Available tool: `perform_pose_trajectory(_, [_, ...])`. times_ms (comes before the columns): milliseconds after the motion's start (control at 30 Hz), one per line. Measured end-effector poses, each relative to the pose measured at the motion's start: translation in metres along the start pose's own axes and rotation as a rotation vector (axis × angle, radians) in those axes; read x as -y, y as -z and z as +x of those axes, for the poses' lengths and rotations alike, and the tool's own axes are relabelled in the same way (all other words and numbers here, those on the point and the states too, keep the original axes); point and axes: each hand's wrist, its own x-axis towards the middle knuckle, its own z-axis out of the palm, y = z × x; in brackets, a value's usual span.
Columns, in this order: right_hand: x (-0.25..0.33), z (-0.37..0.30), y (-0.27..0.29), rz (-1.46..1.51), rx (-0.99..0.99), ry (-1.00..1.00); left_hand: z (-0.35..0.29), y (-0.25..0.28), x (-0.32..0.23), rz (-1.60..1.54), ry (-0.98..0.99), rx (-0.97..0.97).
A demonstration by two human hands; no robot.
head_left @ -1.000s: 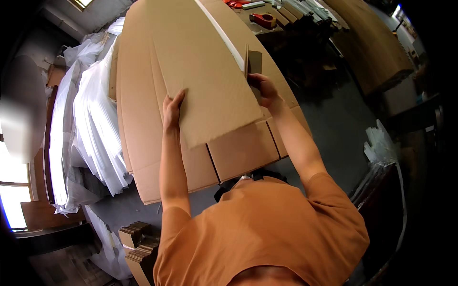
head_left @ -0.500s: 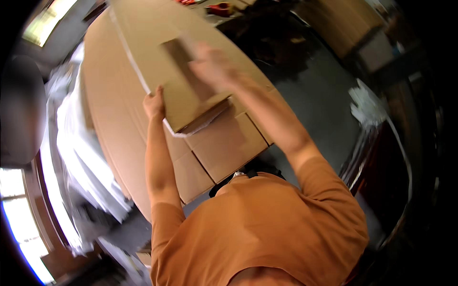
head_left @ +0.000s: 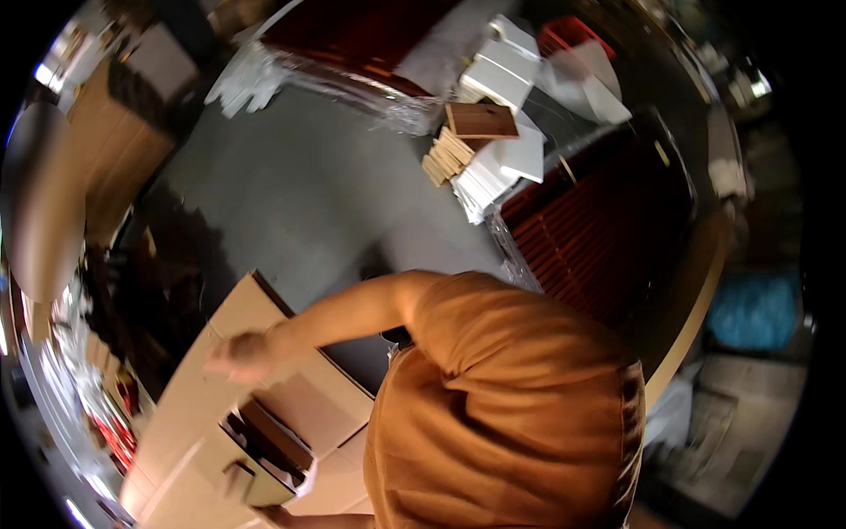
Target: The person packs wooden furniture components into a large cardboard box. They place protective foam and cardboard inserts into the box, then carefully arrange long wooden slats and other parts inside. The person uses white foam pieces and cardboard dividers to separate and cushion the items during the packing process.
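A small brown cardboard box (head_left: 204,476) lies on a large flattened cardboard sheet (head_left: 189,401) at the lower left. A gap along the box shows its dark inside and a strip of white lining at one end. My left hand (head_left: 264,511), low in the picture and partly blurred, grips the box at its near side. My right arm reaches left across the sheet. My right hand (head_left: 240,357) is above the sheet, beyond the box and apart from it; its fingers look curled but are smeared by motion, so what they hold, if anything, does not show.
Grey floor (head_left: 291,185) stretches beyond the sheet. Plastic-wrapped dark red slatted panels (head_left: 582,229) stand at the right, beside white boards (head_left: 502,75) and a wooden piece (head_left: 480,121). A red crate (head_left: 573,35) sits behind. A blue bag (head_left: 753,310) is at far right.
My view has swung right, bringing in the panels and boards. The box and sheet now appear at the lower left. My right hand has moved off the box's top; the box's dark inside now shows.
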Motion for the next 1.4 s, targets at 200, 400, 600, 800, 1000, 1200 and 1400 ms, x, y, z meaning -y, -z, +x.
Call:
perform_pose_trajectory(200, [-0.151, -0.361, 0.214, -0.307, -0.602, -1.238, -0.042, -0.053, -0.055, 0.313, -0.309, 0.031])
perform_pose_trajectory(400, [-0.065, -0.633, 0.313, 0.334, -1.786, -1.674, -0.102, -0.177, -0.128, 0.382, -0.788, 0.096])
perform_pose_trajectory(600, [-0.13, -0.829, 0.288, 0.04, -1.876, -2.202, -0.373, -0.535, -0.177, 0.475, -0.489, 0.953])
perform_pose_trajectory(800, [-0.125, -0.808, 0.42, 0.117, -1.7, -2.383, -0.566, -0.742, -0.101, 0.813, -0.487, 1.312])
perform_pose_trajectory(1000, [-0.18, -0.848, 0.447, 0.115, -1.382, -2.42, -0.665, -0.853, -0.049, 1.019, -0.643, 1.315])
perform_pose_trajectory(1200, [-0.165, -0.852, 0.438, 0.386, -1.782, -1.743, -0.69, -0.891, -0.015, 1.112, -0.623, 1.293])
perform_pose_trajectory(1400, [-0.091, -0.839, 0.434, 0.788, -2.283, -0.873, -0.661, -0.903, 0.02, 1.109, -0.541, 1.279])
